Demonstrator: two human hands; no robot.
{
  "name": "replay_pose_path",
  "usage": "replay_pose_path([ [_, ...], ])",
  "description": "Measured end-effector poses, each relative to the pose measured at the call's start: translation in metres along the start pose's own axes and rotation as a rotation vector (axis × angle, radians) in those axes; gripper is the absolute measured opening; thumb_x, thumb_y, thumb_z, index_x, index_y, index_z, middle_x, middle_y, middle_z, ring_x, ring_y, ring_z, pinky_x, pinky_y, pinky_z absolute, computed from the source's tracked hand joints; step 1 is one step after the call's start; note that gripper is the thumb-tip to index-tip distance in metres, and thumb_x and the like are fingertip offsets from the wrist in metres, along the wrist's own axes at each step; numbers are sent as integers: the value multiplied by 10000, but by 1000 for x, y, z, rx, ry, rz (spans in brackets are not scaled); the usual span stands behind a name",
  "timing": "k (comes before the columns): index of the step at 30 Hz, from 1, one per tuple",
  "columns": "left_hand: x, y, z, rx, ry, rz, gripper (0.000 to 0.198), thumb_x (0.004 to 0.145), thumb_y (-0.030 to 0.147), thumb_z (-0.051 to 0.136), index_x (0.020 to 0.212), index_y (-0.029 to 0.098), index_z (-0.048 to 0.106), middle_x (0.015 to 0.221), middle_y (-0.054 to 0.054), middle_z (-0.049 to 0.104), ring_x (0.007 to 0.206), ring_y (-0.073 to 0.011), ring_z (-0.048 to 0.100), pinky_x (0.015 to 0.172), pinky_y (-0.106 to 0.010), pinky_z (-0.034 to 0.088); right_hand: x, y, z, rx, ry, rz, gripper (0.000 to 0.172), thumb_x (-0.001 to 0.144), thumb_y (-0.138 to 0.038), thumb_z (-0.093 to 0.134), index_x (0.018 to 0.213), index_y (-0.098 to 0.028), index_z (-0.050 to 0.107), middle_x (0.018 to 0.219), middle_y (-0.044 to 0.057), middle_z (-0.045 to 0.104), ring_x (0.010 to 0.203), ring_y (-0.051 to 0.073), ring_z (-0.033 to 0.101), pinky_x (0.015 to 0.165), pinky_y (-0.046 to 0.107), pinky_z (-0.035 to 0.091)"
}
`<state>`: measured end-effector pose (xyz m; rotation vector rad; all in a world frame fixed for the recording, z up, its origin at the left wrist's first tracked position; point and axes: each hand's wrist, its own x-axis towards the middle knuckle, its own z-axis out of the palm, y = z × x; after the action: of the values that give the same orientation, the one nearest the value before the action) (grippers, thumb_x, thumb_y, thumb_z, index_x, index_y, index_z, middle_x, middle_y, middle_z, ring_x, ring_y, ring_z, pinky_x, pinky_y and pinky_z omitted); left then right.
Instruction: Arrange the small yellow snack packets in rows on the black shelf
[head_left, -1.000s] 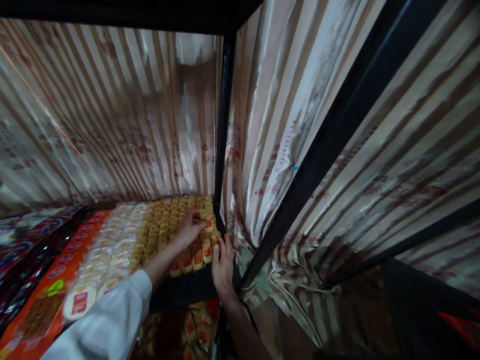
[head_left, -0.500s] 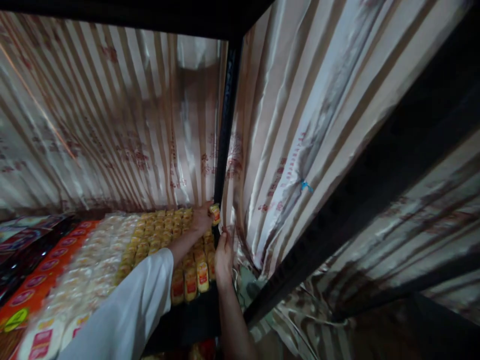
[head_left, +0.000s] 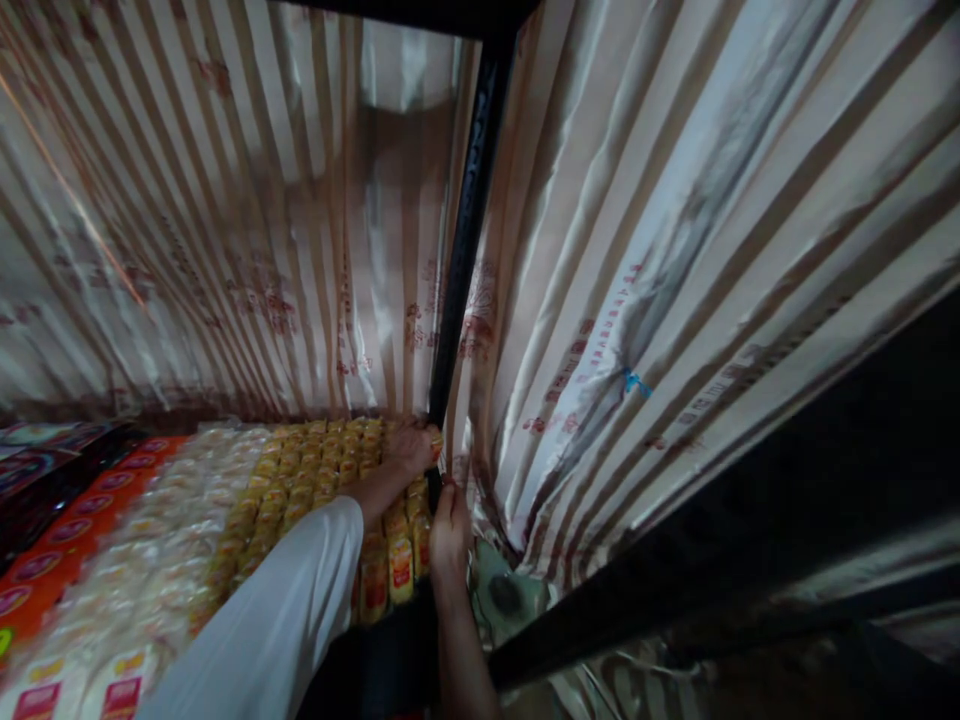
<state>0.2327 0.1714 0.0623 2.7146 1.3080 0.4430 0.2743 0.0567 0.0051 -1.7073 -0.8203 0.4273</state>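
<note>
My left hand point(head_left: 411, 447) reaches over the far right corner of the shelf and is closed round a small yellow wrapped snack packet point(head_left: 436, 444), partly hidden by the fingers. Beneath and beside it stand close rows of the same yellow packets point(head_left: 330, 455), some showing red labels at the front. My right hand point(head_left: 451, 520) is at the right end of those rows, by the foot of the dark post point(head_left: 469, 220). Its fingers are pinched together near the post and the curtain; what lies between them is too dark and blurred to name.
Striped cloth curtains point(head_left: 585, 250) with red print hang behind and to the right. White wrapped packets point(head_left: 169, 530) and an orange box point(head_left: 79, 515) lie to the left. A thick dark beam point(head_left: 712, 540) slants across the right side.
My left hand has lowered slightly with the yellow packet toward the corner by the post. My right hand stays near the post. The view has shifted a little.
</note>
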Motion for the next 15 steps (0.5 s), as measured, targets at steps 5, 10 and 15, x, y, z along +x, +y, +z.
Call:
replay_pose_path([
  [5,-2,5,2,-27,-35,8,204,755,238,521,917,214,643,900,-78,659,1040,-240,504,954,-354,328,1,10,3,-6,21,-9,536,870,-448,222,1103,-111,567,1159,167,589,1107,254,519,973,381,365],
  [10,-1,1,6,-57,-2,20,212,753,271,532,926,195,627,925,-92,651,1053,-259,484,987,-387,277,1,17,4,-30,11,16,560,870,-470,205,1100,-118,575,1155,164,595,1112,249,520,982,371,357],
  [15,5,-6,9,-11,49,45,251,757,175,479,966,181,618,997,-108,635,1003,-261,500,938,-393,304,0,16,3,12,2,57,575,863,-500,230,1113,-110,570,1163,167,591,1123,264,515,977,371,359],
])
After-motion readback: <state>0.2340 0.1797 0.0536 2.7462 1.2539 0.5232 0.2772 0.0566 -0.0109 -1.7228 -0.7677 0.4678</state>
